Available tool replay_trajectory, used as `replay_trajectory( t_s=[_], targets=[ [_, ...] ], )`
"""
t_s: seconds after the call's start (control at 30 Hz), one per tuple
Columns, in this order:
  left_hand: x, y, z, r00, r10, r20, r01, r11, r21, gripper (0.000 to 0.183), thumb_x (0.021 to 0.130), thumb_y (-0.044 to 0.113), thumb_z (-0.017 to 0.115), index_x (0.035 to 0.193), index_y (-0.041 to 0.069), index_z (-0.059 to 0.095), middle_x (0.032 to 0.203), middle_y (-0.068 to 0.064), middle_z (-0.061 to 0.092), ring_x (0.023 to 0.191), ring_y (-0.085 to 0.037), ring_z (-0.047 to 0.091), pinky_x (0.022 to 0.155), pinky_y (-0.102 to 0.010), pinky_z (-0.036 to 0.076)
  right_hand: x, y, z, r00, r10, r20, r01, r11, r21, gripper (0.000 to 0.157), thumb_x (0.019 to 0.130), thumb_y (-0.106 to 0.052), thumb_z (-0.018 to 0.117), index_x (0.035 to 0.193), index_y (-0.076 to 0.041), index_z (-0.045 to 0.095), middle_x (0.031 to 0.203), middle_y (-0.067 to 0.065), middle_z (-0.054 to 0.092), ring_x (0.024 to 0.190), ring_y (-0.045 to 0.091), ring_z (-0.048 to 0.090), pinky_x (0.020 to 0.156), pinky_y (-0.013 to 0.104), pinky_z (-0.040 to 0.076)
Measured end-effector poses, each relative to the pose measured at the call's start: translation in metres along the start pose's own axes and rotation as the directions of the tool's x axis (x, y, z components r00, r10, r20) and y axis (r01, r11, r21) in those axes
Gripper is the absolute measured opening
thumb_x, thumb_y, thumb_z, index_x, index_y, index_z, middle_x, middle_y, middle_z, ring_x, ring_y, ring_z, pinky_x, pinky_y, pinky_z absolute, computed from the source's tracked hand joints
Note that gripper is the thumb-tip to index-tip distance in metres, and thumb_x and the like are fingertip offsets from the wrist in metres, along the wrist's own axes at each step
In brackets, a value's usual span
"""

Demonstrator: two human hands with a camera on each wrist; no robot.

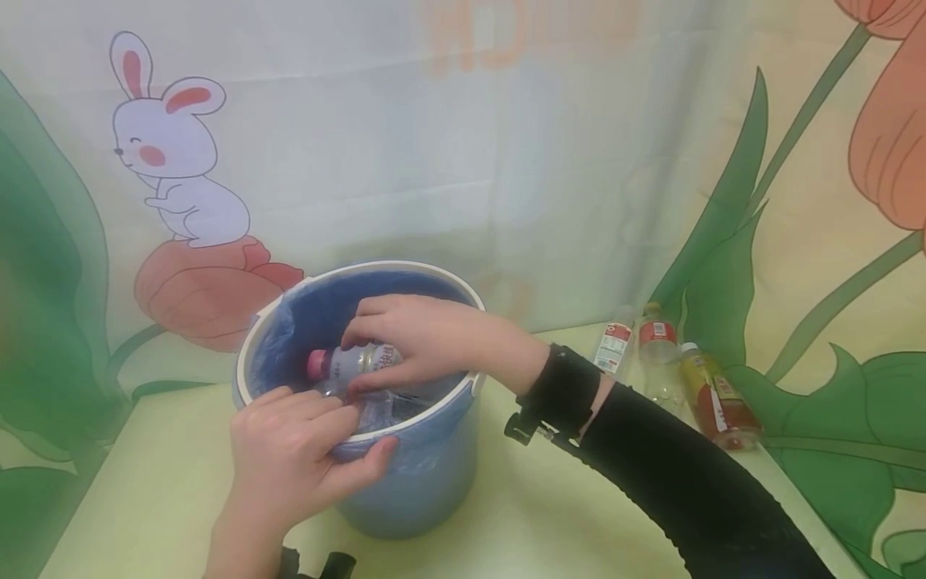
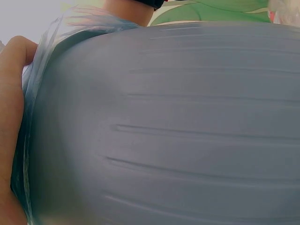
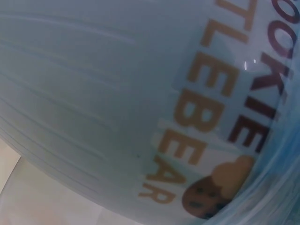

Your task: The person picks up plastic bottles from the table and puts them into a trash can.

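A blue bucket (image 1: 408,498) with a white rim and a thin blue plastic liner (image 1: 289,342) stands on the table. My left hand (image 1: 297,450) grips the near-left rim, fingers over the inside and thumb along the outer wall. Inside the bucket's mouth, my right hand (image 1: 427,334) holds a plastic bottle (image 1: 347,364) with a pink cap and pale label, lying on its side. Below it, more clear plastic (image 1: 376,412) shows in the bucket, partly hidden by both hands. In the left wrist view the ribbed bucket wall (image 2: 187,117) fills most of the picture.
To the right lie a clear bottle (image 1: 613,350) with a red-and-white label, a bottle with a red label (image 1: 657,332), and a yellow-labelled bottle (image 1: 716,394) with a white cap. A printed cloth (image 1: 550,161) hangs behind the pale green table (image 1: 166,482).
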State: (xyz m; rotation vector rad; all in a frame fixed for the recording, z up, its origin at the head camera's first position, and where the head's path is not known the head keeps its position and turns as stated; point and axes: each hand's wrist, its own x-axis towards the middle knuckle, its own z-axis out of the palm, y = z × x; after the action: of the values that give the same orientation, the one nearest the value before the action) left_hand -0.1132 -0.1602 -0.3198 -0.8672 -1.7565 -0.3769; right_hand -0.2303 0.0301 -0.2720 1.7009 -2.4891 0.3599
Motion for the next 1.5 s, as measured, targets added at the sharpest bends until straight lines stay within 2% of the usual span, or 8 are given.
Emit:
replay_trajectory(
  t_s=[0.33,0.63,0.8,0.93,1.03,1.13,1.37,1.5],
  targets=[
    [0.001,-0.002,0.002,1.000,0.006,0.002,-0.006,1.000,0.004,0.061,0.105,0.057,0.054,0.059,0.020,0.038,0.055,0.010,0.033,0.045,-0.011,0.030,0.047,-0.028,0.025,-0.004,0.005,-0.007,0.971,-0.026,-0.239,0.028,1.000,0.003,0.034,0.100,-0.033,0.078,0.127,-0.013,0.074,0.120,0.002,0.069,0.112,0.015,0.064,0.104,0.024,0.046],
    [0.003,-0.002,0.003,1.000,0.009,-0.008,-0.009,1.000,0.001,0.061,0.104,0.056,0.056,0.058,0.021,0.036,0.055,0.011,0.031,0.045,-0.011,0.028,0.047,-0.028,0.024,-0.027,0.016,-0.007,0.857,0.029,-0.514,0.052,0.989,0.142,0.032,0.096,-0.021,0.083,0.123,-0.007,0.075,0.119,0.004,0.071,0.111,0.018,0.067,0.101,0.027,0.051],
    [0.003,-0.001,0.004,1.000,0.013,-0.003,-0.013,1.000,-0.010,0.061,0.104,0.056,0.057,0.059,0.021,0.036,0.056,0.011,0.031,0.046,-0.009,0.028,0.048,-0.027,0.023,-0.058,0.023,-0.009,0.751,0.136,-0.646,-0.028,0.984,0.174,0.034,0.095,-0.019,0.083,0.125,-0.007,0.074,0.123,0.005,0.072,0.114,0.018,0.066,0.099,0.034,0.053],
    [0.002,-0.002,0.004,1.000,0.010,0.003,-0.010,1.000,-0.012,0.060,0.104,0.057,0.057,0.059,0.021,0.038,0.056,0.011,0.032,0.047,-0.009,0.028,0.049,-0.028,0.024,-0.087,0.032,-0.010,0.592,0.316,-0.741,-0.196,0.949,0.248,0.039,0.096,-0.019,0.081,0.129,-0.003,0.070,0.127,0.009,0.072,0.120,0.024,0.066,0.099,0.044,0.053],
    [0.000,-0.002,0.003,1.000,0.008,0.007,-0.008,1.000,-0.011,0.060,0.104,0.058,0.057,0.060,0.022,0.038,0.057,0.011,0.032,0.047,-0.009,0.029,0.049,-0.028,0.024,-0.110,0.044,-0.006,0.442,0.514,-0.735,-0.348,0.853,0.388,0.043,0.097,-0.023,0.080,0.133,-0.003,0.065,0.130,0.010,0.069,0.122,0.027,0.064,0.102,0.048,0.051],
    [-0.001,-0.002,0.003,1.000,0.009,0.003,-0.009,1.000,-0.014,0.059,0.104,0.057,0.058,0.061,0.022,0.039,0.057,0.011,0.032,0.047,-0.009,0.030,0.050,-0.028,0.024,-0.135,0.059,0.004,0.331,0.680,-0.654,-0.453,0.723,0.522,0.045,0.100,-0.028,0.078,0.136,-0.006,0.063,0.134,0.010,0.066,0.125,0.028,0.061,0.107,0.049,0.048],
    [-0.003,-0.001,0.003,1.000,0.010,-0.008,-0.010,1.000,-0.020,0.057,0.103,0.056,0.058,0.061,0.022,0.040,0.057,0.012,0.033,0.047,-0.008,0.030,0.050,-0.027,0.024,-0.193,0.090,0.038,0.191,0.837,-0.512,-0.615,0.509,0.603,0.051,0.103,-0.036,0.072,0.140,-0.004,0.058,0.139,0.017,0.060,0.131,0.037,0.057,0.110,0.057,0.046],
    [-0.002,-0.002,0.001,0.999,0.026,-0.020,-0.026,1.000,-0.014,0.056,0.103,0.055,0.059,0.061,0.022,0.042,0.058,0.012,0.035,0.047,-0.009,0.032,0.050,-0.028,0.025,-0.212,0.101,0.058,0.154,0.871,-0.467,-0.663,0.442,0.604,0.053,0.104,-0.036,0.068,0.142,0.000,0.056,0.140,0.023,0.056,0.131,0.043,0.055,0.108,0.059,0.047]
  ],
)
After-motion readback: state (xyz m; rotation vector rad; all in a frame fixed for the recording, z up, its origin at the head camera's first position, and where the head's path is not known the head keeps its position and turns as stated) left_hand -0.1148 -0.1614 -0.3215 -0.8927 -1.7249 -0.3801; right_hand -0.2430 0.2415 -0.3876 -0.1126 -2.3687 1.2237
